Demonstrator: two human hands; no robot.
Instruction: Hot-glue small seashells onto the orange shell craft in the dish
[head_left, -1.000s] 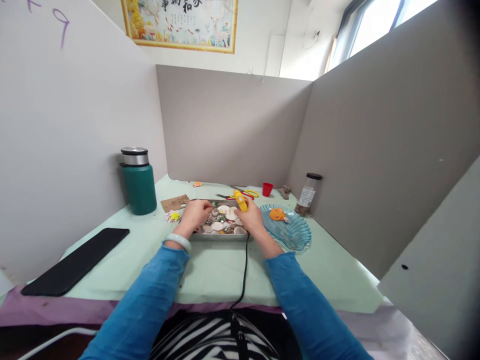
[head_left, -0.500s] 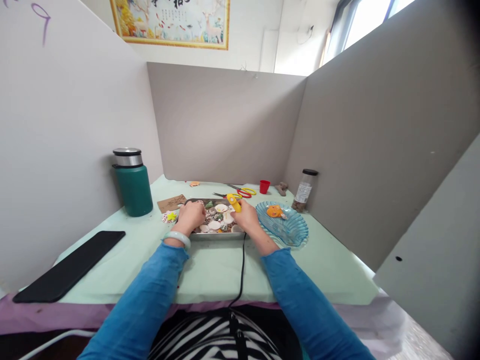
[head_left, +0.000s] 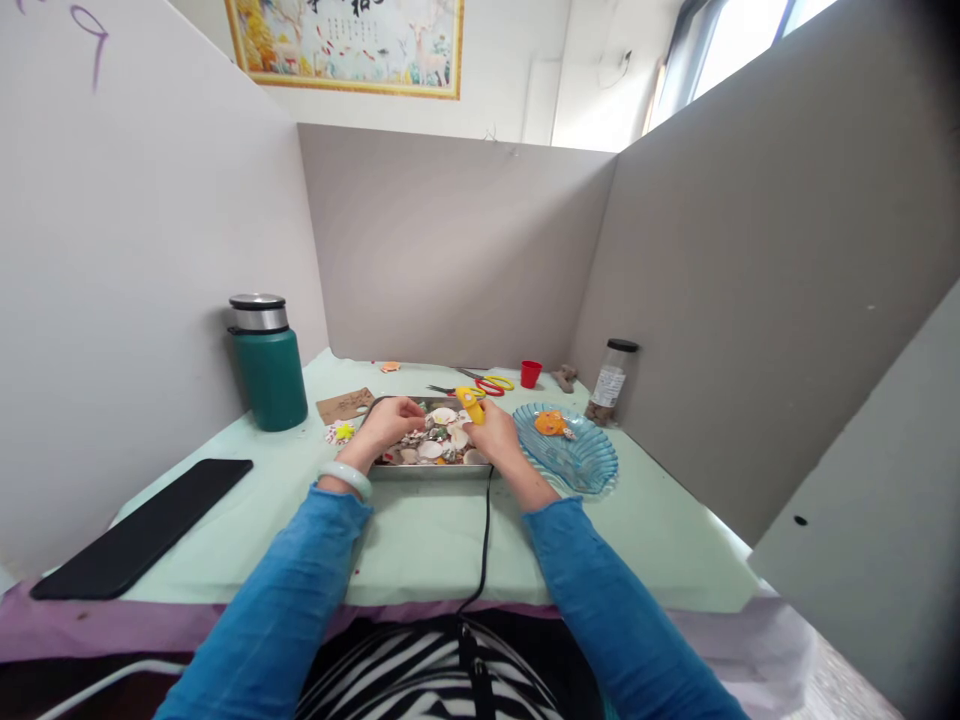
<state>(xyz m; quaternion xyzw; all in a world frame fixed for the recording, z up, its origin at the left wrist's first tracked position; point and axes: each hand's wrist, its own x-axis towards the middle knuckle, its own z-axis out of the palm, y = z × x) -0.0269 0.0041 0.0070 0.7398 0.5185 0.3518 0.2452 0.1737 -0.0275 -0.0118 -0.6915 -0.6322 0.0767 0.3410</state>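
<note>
- Reaches both forearms in from the lower corners, in blue sleeves point(head_left: 277, 600), slanting inward toward the metal tray point(head_left: 431, 473).
- Holds the left hand point(head_left: 388, 420) over the tray's left end, back of the hand upward, with bent fingers directed right above the shells point(head_left: 430, 450).
- Draws the left fingertips close to one another; cannot tell whether pinching anything, too small in view.
- Wears a pale bangle point(head_left: 346, 478) on the left wrist, just beside the sleeve's cuff.
- Grips the yellow tool point(head_left: 470, 404) in the right hand point(head_left: 495, 432), with fingers curled around it, at the tray's right end.
- Angles the right hand up and to the left, with a bare wrist between hand and cuff and the tool's upper end showing past the fingers.
- Sets the two hands apart at nearly the same height, with shells in view between them.
- Lies before the body, on the green cloth point(head_left: 420, 540): the tray, filled with shells.
- Just to the right of the right hand: a blue dish point(head_left: 577, 465) bearing an orange piece point(head_left: 550, 423).
- Beyond the tray: scissors point(head_left: 491, 385), then a red cup point(head_left: 531, 374) farther right.
- Near the left hand, on its outer side: a brown card point(head_left: 345, 406) and a yellow star point(head_left: 344, 432).
</note>
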